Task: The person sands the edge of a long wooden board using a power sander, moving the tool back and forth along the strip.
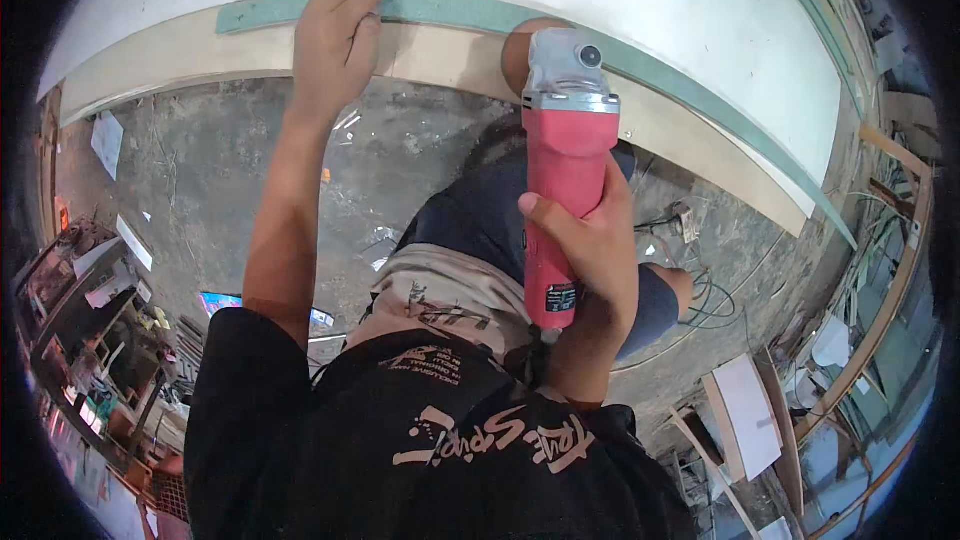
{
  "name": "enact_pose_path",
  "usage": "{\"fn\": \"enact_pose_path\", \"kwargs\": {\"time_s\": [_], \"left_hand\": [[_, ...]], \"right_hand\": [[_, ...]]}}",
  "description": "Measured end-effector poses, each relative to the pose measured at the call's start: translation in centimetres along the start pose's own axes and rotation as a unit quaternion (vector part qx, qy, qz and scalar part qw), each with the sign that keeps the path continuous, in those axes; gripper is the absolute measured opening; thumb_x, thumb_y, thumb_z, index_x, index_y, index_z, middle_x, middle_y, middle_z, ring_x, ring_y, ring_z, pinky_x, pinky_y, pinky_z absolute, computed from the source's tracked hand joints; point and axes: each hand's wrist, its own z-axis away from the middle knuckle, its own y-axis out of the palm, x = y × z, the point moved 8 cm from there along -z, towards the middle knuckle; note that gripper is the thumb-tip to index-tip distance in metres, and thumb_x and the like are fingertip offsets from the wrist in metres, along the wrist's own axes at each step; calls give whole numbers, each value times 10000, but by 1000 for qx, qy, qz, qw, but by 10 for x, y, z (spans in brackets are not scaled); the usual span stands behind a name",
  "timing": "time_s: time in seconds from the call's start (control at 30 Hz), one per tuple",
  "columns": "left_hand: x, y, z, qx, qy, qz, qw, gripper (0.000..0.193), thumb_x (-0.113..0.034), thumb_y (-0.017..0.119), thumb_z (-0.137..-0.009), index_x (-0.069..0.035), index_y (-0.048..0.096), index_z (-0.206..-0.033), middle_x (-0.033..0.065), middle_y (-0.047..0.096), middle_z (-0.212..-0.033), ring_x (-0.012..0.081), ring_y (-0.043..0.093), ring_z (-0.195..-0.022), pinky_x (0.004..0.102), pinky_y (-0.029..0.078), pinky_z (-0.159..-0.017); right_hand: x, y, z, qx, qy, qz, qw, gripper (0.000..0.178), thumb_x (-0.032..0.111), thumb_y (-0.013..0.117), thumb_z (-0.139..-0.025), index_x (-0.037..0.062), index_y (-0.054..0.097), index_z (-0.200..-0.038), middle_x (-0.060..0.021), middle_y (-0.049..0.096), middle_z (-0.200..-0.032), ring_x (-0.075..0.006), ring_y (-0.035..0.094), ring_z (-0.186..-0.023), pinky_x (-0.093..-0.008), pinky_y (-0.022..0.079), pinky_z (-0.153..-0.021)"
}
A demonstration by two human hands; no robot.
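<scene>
My left hand [340, 45] presses on a long green strip [270, 12], its fingers across the far edge and its thumb on the near side. The strip lies along a white panel [620, 0], beside a pale beige border [200, 55]. In my right hand [600, 240] is a red power tool with a grey metal head, which looks like an angle grinder [570, 155]. I grip it round the body, head pointing away from me and cord end toward me. Its working end is not visible. A bare knee [516, 55] shows behind the head, against the strip.
Grey floor [220, 170] with scraps of paper lies below the panel. A cable [712, 300] curls at the right, near a plug [685, 220]. Boards and offcuts [745, 415] lean at the lower right. A cluttered rack [95, 330] stands at the left, near a lit screen [220, 302].
</scene>
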Motion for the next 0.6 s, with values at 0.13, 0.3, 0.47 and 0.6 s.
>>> {"fn": "enact_pose_path", "kwargs": {"time_s": [0.13, 0.3, 0.47, 0.6], "left_hand": [[3, 1, 0, -4, 5, -1, 1000, 425, -35, 509, -890, -79, 757, -1233, 177, 721, -1192, 360, 665, -1120, 458, 521, -995], [1, 3, 0, -4, 18, -21, 1000, 420, -36, 498, -893, -72, 759, -1221, 169, 724, -1191, 349, 666, -1122, 458, 520, -1005], [1, 3, 2, -2, 14, -28, 1000, 422, -31, 491, -915, -68, 763, -1236, 175, 719, -1213, 336, 667, -1140, 435, 516, -1019], [2, 3, 3, 8, 15, -32, 999, 431, -16, 490, -931, -62, 764, -1261, 182, 711, -1239, 326, 667, -1159, 409, 508, -1031]], "right_hand": [[2, -2, 0, -7, 8, -15, 1000, 606, 171, 879, -796, -7, 590, -1298, -66, 681, -1096, -142, 633, -976, -324, 525, -893], [3, 1, -2, 1, 6, 6, 1000, 609, 174, 882, -795, -10, 595, -1299, -68, 685, -1099, -143, 634, -977, -330, 525, -895], [5, 3, -2, 7, -4, 9, 1000, 585, 179, 884, -795, -12, 604, -1272, -68, 687, -1082, -143, 634, -966, -327, 525, -891], [11, 5, -2, 4, 2, 20, 1000, 560, 178, 869, -797, -15, 605, -1252, -69, 688, -1063, -146, 635, -956, -324, 526, -880]]}}
